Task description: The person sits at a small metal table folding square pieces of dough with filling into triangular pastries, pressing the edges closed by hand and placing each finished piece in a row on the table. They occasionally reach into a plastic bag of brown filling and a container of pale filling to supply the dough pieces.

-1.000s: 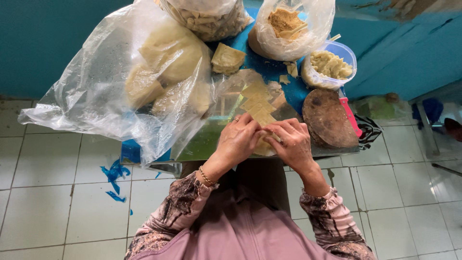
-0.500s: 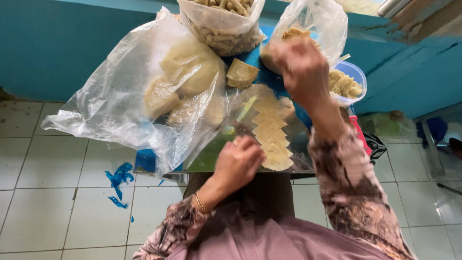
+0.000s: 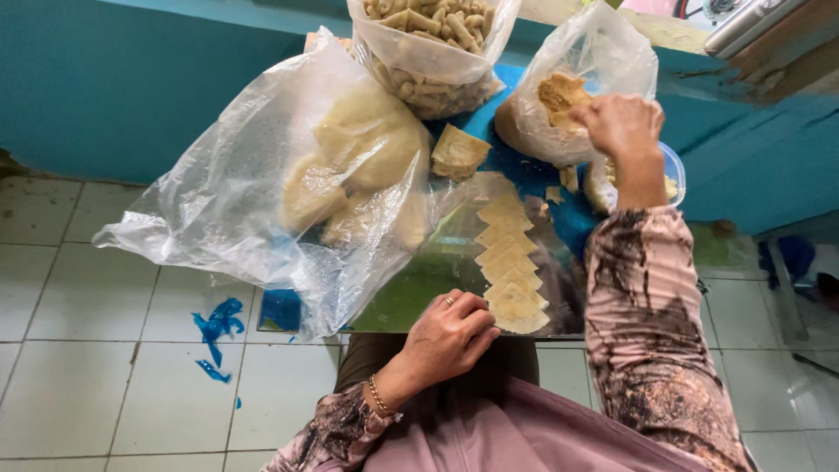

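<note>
Near the bottom middle of the frame, the left hand (image 3: 450, 334) is curled, with its fingertips resting on the nearest piece in a row of thin, pale yellow dough squares (image 3: 509, 262). The row runs up the middle of the frame on a sheet of clear plastic that lies over a green and blue table top (image 3: 398, 301). The hand wears a ring and a gold bracelet. In the upper right of the frame, the right hand (image 3: 622, 124) is stretched out, with its fingers bent down at the mouth of a clear plastic bag of brown crumbly filling (image 3: 559, 92). I cannot tell if it has hold of any filling. Just below that hand sits a small round clear plastic tub (image 3: 675, 175), partly hidden by the wrist. At the top middle is a clear plastic bag full of small rolled-up snacks (image 3: 433, 39). On the left lies a big crumpled clear plastic bag with stacks of pale dough sheets (image 3: 350, 166) inside. A small folded stack of dough (image 3: 459, 150) sits between the bags.
</note>
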